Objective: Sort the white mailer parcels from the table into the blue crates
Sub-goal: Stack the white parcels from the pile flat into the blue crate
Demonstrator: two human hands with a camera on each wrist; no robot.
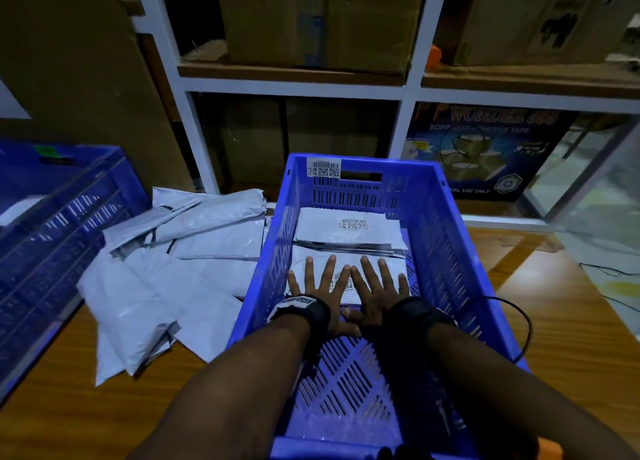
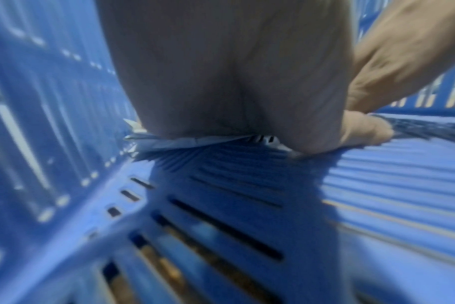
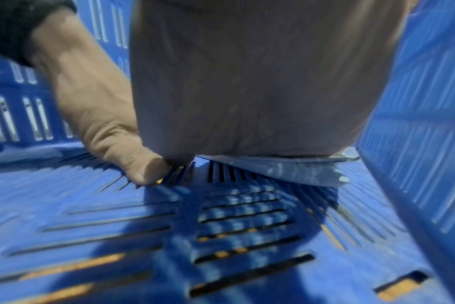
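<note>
Palms lay flat: the left hand [image 1: 320, 288] and right hand [image 1: 375, 286], fingers spread and straight, pressed the near parcel [image 1: 349, 263] onto the floor of the blue crate [image 1: 446, 217] at frame centre, thumbs touching the slatted floor. Even downward pressure would likely seat it squarely below the far parcel [image 1: 346, 229]. Walls stood near on both sides, leaving little sideways room; the lower floor was bare. More parcels [image 1: 166, 272] waited on the tabletop [image 1: 571, 321] at left centre, beside a second crate [image 1: 62, 196].

head: high, looking down | wrists: low, close | shared: crate [image 1: 446, 237] floor
</note>
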